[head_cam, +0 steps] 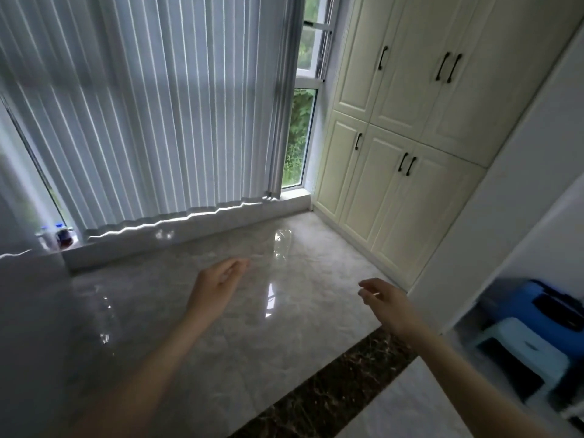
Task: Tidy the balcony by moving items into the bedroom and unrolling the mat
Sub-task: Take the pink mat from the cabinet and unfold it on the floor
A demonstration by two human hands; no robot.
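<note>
Open floor [221,311] ahead; blinds [151,115] beyond, cabinet [404,172] blocking the right.

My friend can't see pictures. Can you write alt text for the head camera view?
Two empty hands, left hand and right hand, reach out over a shiny bare floor. Closed blinds cover the window; cream cupboards stand at right.

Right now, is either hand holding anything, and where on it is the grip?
Nothing is held. The left hand and the right hand both hang open and empty above the glossy floor.
</note>
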